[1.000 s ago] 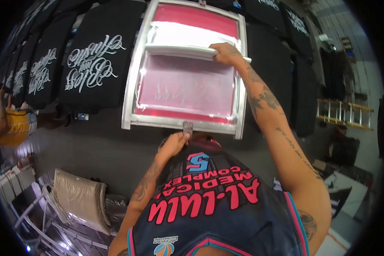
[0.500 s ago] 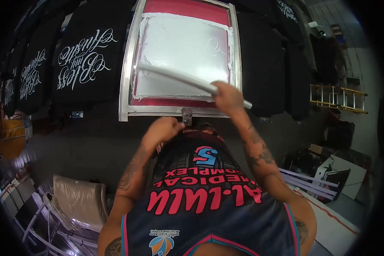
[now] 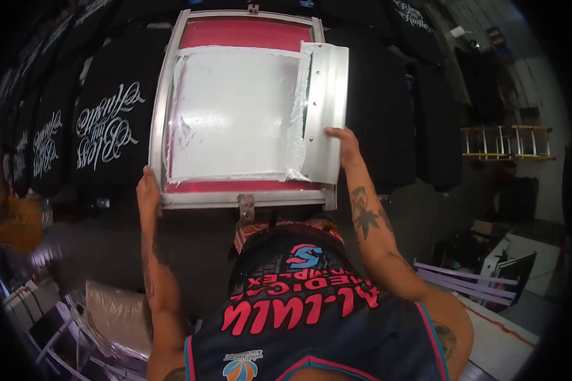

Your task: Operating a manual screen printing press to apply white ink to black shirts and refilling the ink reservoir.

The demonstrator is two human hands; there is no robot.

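The right hand [image 3: 346, 146] grips a metal squeegee [image 3: 327, 108] along the right side of the screen frame [image 3: 200, 200], beside spread white ink [image 3: 235, 114]; the left hand [image 3: 148, 192] touches the frame's lower left edge, its grip unclear.

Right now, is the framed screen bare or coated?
Mostly coated: white ink covers the middle of the framed screen; pink strips show at far and near ends.
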